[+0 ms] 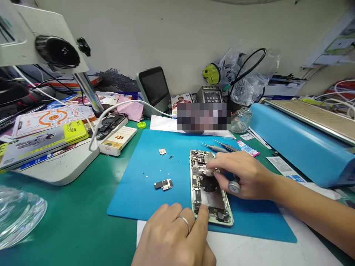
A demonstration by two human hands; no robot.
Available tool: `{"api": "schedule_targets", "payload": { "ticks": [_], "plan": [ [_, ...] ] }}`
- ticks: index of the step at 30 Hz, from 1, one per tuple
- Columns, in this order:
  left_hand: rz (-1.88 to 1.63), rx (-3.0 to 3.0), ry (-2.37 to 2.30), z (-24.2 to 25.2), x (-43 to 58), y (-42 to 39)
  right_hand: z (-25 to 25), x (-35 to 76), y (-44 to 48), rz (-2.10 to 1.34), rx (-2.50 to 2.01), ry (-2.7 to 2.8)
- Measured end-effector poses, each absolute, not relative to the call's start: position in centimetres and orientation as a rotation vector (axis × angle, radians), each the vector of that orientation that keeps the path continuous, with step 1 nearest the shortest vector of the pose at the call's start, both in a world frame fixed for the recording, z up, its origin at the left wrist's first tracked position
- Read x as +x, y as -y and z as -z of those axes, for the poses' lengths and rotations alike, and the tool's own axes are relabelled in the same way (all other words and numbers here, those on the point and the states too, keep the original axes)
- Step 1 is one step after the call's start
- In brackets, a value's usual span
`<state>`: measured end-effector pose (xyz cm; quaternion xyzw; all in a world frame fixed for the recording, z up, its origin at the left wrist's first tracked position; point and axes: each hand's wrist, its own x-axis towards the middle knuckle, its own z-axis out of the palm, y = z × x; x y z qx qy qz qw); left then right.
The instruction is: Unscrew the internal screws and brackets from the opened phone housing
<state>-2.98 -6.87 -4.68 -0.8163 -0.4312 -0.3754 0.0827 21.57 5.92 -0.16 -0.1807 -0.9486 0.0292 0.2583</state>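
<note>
**Working inside an opened phone (215,201)**

My right hand (246,173) is over the far half of the phone, curled round a grey knob-ended tool (234,187), with thumb and index fingertip close together at a silvery, crinkled piece (205,170) — whether they actually pinch it, I cannot tell. My left hand (173,236) stretches its index finger onto the phone's near end, the other fingers folded; I can't see whether the thumb grips anything.

I judge this to be the handling of an inner part, with the left finger steadying the frame. The next move seems to call for a light, precise touch at the far end, and the near end held firm.

The phone lies face-up on the blue mat (133,195), right of its middle and slightly slanted. Its pale rim surrounds dark boards along the left, a bare grey floor toward the near end and a black round patch (208,183) in the middle.

Left of it on the mat are a black-and-silver part (165,184) and, farther off, a small silvery plate (162,151). Slim tools (212,147) lie at the far right.
</note>
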Motion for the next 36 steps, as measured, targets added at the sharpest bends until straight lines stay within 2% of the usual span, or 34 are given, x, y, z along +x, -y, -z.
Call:
{"api": "schedule_targets", "payload": {
  "ticks": [12,17,28,36],
  "plan": [
    [1.186,-2.547,1.342,3.1,-2.7,7.0,-3.9,16.1,-12.5,-0.153,-0.943,2.961],
    [1.141,-2.591,1.361,3.0,-2.9,7.1,-3.8,13.5,-13.7,-0.047,-1.186,2.91],
    [0.726,-2.772,1.517,2.5,-3.0,7.2,-2.4,8.9,-12.1,0.148,-1.369,2.859],
    [0.545,-2.817,1.569,2.0,-3.0,7.6,-1.4,10.3,-12.9,0.084,-1.207,2.808]
  ]
}}
